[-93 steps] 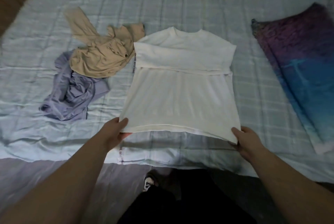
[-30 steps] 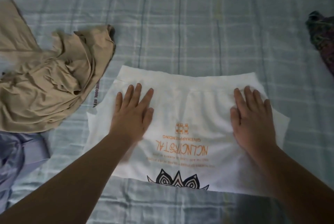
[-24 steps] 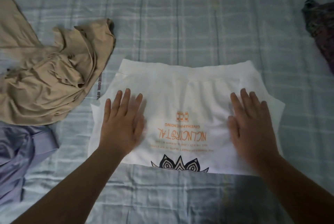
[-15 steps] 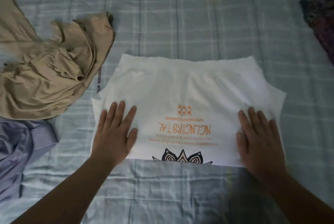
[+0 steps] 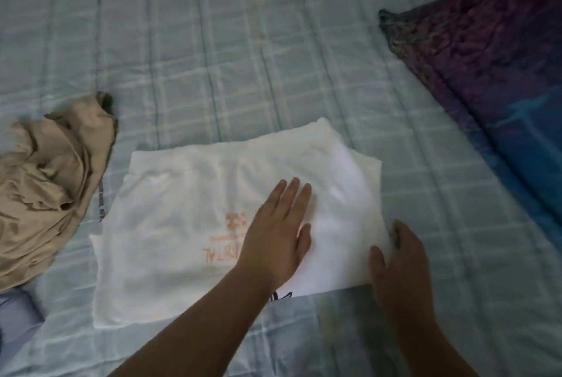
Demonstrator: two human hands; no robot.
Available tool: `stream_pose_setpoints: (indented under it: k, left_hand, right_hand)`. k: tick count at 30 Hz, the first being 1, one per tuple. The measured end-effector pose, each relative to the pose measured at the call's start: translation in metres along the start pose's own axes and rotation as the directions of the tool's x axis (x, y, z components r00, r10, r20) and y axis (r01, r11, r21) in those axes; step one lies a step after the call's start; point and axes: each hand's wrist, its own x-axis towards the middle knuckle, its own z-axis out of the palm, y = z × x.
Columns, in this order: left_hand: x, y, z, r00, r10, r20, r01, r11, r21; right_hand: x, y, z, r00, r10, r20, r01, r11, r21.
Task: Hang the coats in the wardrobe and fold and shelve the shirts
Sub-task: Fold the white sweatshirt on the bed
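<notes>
A bed covered in a pale blue checked sheet [image 5: 213, 42] fills the whole view, seen from above. Its far half, beyond the clothes, is a wide stretch of bare sheet. A dark purple and blue pillow [image 5: 492, 78] lies at an angle along the right side, running from the top right corner down past the right edge of the view; a band of bare sheet separates it from the shirt.

In the centre lies a white shirt [image 5: 170, 243], folded into a rough rectangle, with an orange print facing up and upside down to the viewer. Its far edge is uneven, rising to a rounded bump on the right. Its near edge runs close to the bottom of the view, with creased sheet in front of it.

A crumpled tan garment [image 5: 51, 194] is heaped on the left, cut off by the left edge of the view. Its right edge comes just beside the shirt's left edge, with a narrow printed strip between them. Below it, a small patch of lavender cloth [image 5: 15, 309] shows at the lower left edge.

The left hand [image 5: 276, 239] lies flat on the middle of the shirt, fingers straight and together, covering part of the print. The right hand [image 5: 401, 267] rests at the shirt's right edge, near its near right corner; the thumb lies on top of the cloth, and the fingertips meet the edge, but blur hides whether they grip it.
</notes>
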Motion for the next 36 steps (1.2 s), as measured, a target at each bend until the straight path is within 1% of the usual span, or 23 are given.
stream_pose_setpoints:
  k: [1, 3, 5, 7, 11, 13, 15, 17, 19, 21, 23, 25, 27, 29, 31, 33, 36]
  left_hand:
    - [0.019, 0.015, 0.008, 1.000, 0.001, 0.007, -0.001, 1.000, -0.012]
    - [0.052, 0.047, 0.015, 0.999, -0.043, 0.001, 0.044, 0.998, -0.035]
    - [0.081, 0.073, 0.017, 0.991, -0.137, 0.009, 0.137, 0.987, -0.081]
    - [0.107, 0.091, 0.019, 0.963, -0.261, 0.064, 0.267, 0.957, -0.115]
    - [0.144, 0.106, 0.027, 0.894, -0.418, 0.159, 0.424, 0.906, -0.004]
    - [0.152, 0.108, 0.034, 0.877, -0.448, 0.177, 0.448, 0.893, 0.039]
    - [0.155, 0.107, 0.040, 0.892, -0.427, 0.150, 0.422, 0.904, 0.064]
    - [0.156, 0.105, 0.041, 0.904, -0.402, 0.144, 0.396, 0.916, 0.072]
    - [0.155, 0.102, 0.036, 0.908, -0.385, 0.165, 0.388, 0.922, 0.019]
    - [0.151, 0.097, 0.025, 0.915, -0.374, 0.153, 0.395, 0.908, -0.141]
    - [0.143, 0.087, 0.007, 0.914, -0.391, 0.103, 0.403, 0.860, -0.312]
    - [0.131, 0.071, -0.021, 0.904, -0.423, 0.065, 0.411, 0.815, -0.408]
    - [0.113, 0.047, -0.057, 0.899, -0.429, 0.083, 0.410, 0.763, -0.499]
    - [0.087, 0.015, -0.095, 0.922, -0.373, 0.102, 0.357, 0.717, -0.599]
    - [0.057, -0.023, -0.129, 0.948, -0.304, 0.089, 0.285, 0.693, -0.663]
    - [0.027, -0.065, -0.157, 0.951, -0.295, 0.089, 0.273, 0.672, -0.688]
    - [-0.020, -0.126, -0.188, 0.920, -0.380, 0.093, 0.339, 0.658, -0.672]
  right_hand:
    - [0.001, 0.001, 0.000, 0.999, 0.040, 0.010, -0.041, 0.999, 0.015]
    - [0.003, 0.001, -0.003, 0.995, 0.085, 0.059, -0.086, 0.996, 0.031]
    - [0.006, 0.003, -0.006, 0.984, 0.132, 0.118, -0.135, 0.991, 0.022]
    - [0.008, 0.005, -0.010, 0.975, 0.171, 0.145, -0.174, 0.985, 0.011]
    - [0.013, 0.004, -0.019, 0.959, 0.191, 0.209, -0.197, 0.980, 0.009]
    - [0.014, 0.004, -0.021, 0.952, 0.194, 0.236, -0.199, 0.980, -0.006]
    - [0.011, 0.004, -0.021, 0.951, 0.182, 0.250, -0.189, 0.982, 0.003]
    - [0.007, 0.004, -0.020, 0.951, 0.174, 0.256, -0.192, 0.980, 0.046]
    - [0.002, 0.002, -0.018, 0.953, 0.160, 0.258, -0.194, 0.975, 0.111]
    - [-0.005, -0.007, -0.019, 0.951, 0.147, 0.272, -0.201, 0.962, 0.183]
    - [-0.017, -0.021, -0.021, 0.950, 0.116, 0.289, -0.197, 0.942, 0.272]
    - [-0.033, -0.043, -0.022, 0.954, 0.073, 0.292, -0.171, 0.929, 0.329]
    - [-0.053, -0.071, -0.020, 0.958, 0.007, 0.285, -0.116, 0.924, 0.365]
    - [-0.077, -0.105, -0.014, 0.956, -0.082, 0.280, -0.029, 0.928, 0.371]
    - [-0.103, -0.140, 0.001, 0.939, -0.207, 0.276, 0.110, 0.938, 0.329]
    - [-0.127, -0.173, 0.022, 0.917, -0.298, 0.266, 0.210, 0.926, 0.314]
    - [-0.164, -0.216, 0.061, 0.872, -0.411, 0.268, 0.325, 0.893, 0.311]
